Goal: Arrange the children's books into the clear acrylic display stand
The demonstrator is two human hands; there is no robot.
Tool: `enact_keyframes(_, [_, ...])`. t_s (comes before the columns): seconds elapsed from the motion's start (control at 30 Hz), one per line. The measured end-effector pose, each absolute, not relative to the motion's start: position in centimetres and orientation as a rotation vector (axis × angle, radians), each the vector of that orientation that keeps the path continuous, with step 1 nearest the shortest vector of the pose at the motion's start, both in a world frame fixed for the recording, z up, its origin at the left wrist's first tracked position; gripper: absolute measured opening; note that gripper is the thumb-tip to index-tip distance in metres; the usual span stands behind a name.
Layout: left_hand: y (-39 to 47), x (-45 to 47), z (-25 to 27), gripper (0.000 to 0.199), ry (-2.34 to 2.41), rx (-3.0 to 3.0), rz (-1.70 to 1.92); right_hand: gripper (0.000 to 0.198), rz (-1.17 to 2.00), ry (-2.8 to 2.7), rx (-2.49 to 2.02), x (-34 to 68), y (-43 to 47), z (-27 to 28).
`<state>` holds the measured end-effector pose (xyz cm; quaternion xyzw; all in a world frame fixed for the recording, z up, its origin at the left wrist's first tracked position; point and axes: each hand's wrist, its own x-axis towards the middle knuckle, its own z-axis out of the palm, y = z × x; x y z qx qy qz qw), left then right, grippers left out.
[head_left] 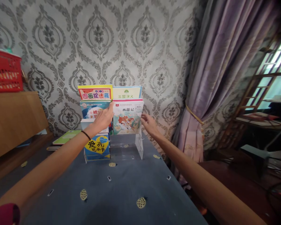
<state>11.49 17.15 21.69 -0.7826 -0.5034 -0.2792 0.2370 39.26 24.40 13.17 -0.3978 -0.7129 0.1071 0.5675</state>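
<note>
My left hand (104,118) is closed at the left edge of a white book with a cartoon picture cover (126,118), fingertips near its upper corner. At the book's right edge, the curled fingers of my right hand (150,124) are closed on it. This book stands upright in a clear tiered book stand (139,145). Behind it rises a pale green-and-cream book (126,92). On the left side stand a yellow-edged red book (95,93), a blue book (86,109) partly hidden by my left hand, and a blue book with a yellow heart (97,147) lowest.
A dark blue cloth with pineapple prints (112,193) covers the table. Several books, the top one green (66,137), lie left of the stand. A wooden cabinet (16,117) bears a red basket (6,70). To the right hangs a purple curtain (215,72) beside the table edge.
</note>
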Motion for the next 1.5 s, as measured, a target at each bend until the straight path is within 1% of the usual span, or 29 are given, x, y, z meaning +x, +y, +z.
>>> enact_keyframes(0.17, [16.6,11.4,21.5,0.051,-1.416,-2.208,-0.874,0.039,0.234,-1.703,-0.91,38.7,23.9,13.7])
enact_keyframes(0.37, [16.5,11.4,21.5,0.041,-1.441,-2.173,-0.906,0.042,0.205,-1.72,-0.933,38.5,23.4,13.7])
enact_keyframes(0.57, [16.6,11.4,21.3,0.038,-1.427,-2.23,-0.973,0.043,0.212,-1.703,-0.956,38.4,23.7,13.1])
enact_keyframes(0.73, [16.5,11.4,21.3,0.037,-1.433,-2.25,-0.952,0.041,0.226,-1.669,-0.976,38.3,24.0,12.9])
enact_keyframes(0.9, [15.8,10.9,21.6,0.031,-1.406,-2.253,-0.953,0.041,0.255,-1.648,-0.972,38.2,23.5,12.7])
enact_keyframes(1.0, [14.1,9.6,20.9,0.027,-1.376,-2.203,-0.972,0.044,0.262,-1.617,-0.986,38.1,22.1,12.1])
enact_keyframes(1.1, [11.8,7.2,18.7,0.027,-1.297,-2.15,-1.017,0.043,0.233,-1.513,-0.983,37.5,19.3,10.9])
enact_keyframes(1.2, [9.7,3.6,14.1,0.026,-1.289,-2.121,-1.044,0.036,0.168,-1.508,-0.989,36.0,15.2,8.8])
enact_keyframes(1.23, [9.0,2.2,12.2,0.025,-1.319,-2.107,-1.051,0.038,0.172,-1.556,-0.996,35.2,13.7,7.9])
enact_keyframes(1.33, [7.5,-2.5,6.0,0.025,-1.53,-2.063,-1.048,0.047,0.358,-1.832,-0.941,32.5,9.7,4.7])
enact_keyframes(1.4, [6.5,-5.7,2.4,0.023,-1.775,-1.993,-0.942,0.049,0.519,-2.032,-0.877,30.5,7.5,2.6])
enact_keyframes(1.5, [5.6,-9.7,-0.8,0.021,-1.976,-1.898,-0.757,0.051,0.727,-2.3,-0.794,27.4,5.2,0.2])
